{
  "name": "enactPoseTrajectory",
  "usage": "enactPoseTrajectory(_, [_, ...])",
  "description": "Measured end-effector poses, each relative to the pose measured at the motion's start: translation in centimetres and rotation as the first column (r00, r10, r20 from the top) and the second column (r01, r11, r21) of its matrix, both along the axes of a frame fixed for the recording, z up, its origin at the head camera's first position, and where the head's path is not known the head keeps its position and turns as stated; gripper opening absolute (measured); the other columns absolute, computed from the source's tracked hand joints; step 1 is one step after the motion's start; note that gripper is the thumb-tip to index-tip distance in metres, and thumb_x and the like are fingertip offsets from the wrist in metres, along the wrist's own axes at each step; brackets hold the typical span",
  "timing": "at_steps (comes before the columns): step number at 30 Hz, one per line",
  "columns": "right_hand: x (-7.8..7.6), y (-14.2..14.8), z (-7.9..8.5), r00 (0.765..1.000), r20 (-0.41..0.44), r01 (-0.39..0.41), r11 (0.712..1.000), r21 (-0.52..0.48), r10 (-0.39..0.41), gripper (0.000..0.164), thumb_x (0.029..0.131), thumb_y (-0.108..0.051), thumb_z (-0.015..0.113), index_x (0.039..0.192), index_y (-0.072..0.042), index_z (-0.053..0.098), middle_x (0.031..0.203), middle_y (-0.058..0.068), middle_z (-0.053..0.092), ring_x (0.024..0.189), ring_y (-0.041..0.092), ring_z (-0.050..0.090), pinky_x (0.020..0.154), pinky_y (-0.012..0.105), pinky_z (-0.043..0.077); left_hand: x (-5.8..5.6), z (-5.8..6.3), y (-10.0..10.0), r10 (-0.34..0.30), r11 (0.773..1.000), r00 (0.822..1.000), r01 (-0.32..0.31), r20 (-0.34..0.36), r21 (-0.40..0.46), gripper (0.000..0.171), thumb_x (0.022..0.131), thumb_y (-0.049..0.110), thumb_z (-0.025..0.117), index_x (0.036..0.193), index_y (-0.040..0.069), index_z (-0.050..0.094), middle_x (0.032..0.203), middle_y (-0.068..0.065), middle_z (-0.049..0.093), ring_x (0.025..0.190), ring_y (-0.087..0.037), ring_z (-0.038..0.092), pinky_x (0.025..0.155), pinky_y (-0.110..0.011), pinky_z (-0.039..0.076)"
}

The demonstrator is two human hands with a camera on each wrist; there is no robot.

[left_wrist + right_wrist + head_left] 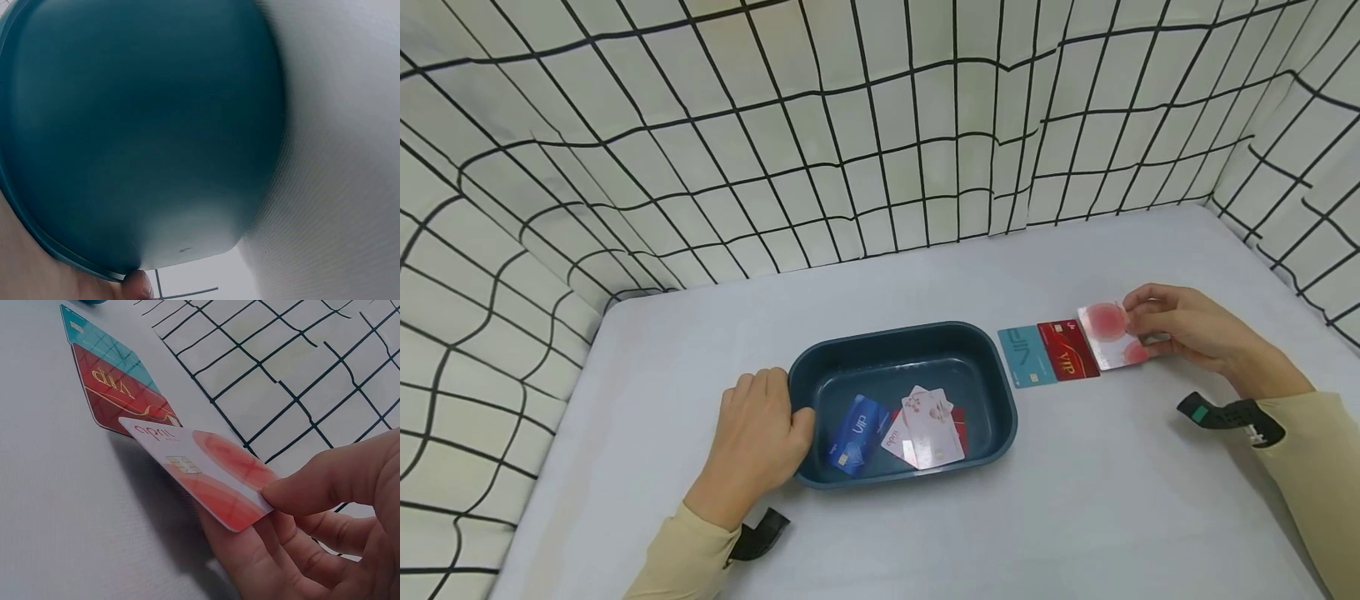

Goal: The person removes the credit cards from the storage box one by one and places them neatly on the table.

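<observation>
My left hand [760,433] grips the left rim of a dark teal plastic tray [902,335], thumb on the inner side and fingers outside; the left wrist view shows the tray's outer wall [144,137] close up. Between the thumb and fingers of my right hand [1187,329] is a white card with red circles [1105,321], tilted slightly above the table in the right wrist view. Just left of it lie a red VIP card [1067,350] and a teal VIP card [1027,357], side by side right of the tray.
Inside the tray lie a blue VIP card [853,433] and a loose pile of whitish cards [934,429] with a red card [959,427] partly under them. A white cloth covers the table [1037,517]. White walls with a black grid [880,125] enclose the back and sides.
</observation>
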State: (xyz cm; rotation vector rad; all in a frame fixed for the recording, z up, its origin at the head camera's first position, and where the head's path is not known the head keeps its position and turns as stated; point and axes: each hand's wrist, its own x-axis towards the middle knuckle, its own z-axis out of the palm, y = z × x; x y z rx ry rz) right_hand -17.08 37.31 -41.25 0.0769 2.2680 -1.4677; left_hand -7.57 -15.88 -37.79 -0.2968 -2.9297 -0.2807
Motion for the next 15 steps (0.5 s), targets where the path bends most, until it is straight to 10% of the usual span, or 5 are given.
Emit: enactPoseTrajectory(15, [0.09,-0.17,-0.01,0.999,-0.019,-0.033,0.992,0.125,0.035,0.049,0.102,-0.026,0.063,0.14,-0.005,0.041,0.102,-0.011,0.059,0.093,0.007,0.06,0.08,0.022,0.059,0.03,0.17,0.13,0.006,1.0,1.0,-0.006,0.023,0.009,0.013,0.083,0.015,0.051,0.08,0.004,0.048,0.071,-0.008,0.043,0.068,-0.026,0.036,0.067,-0.035,0.027])
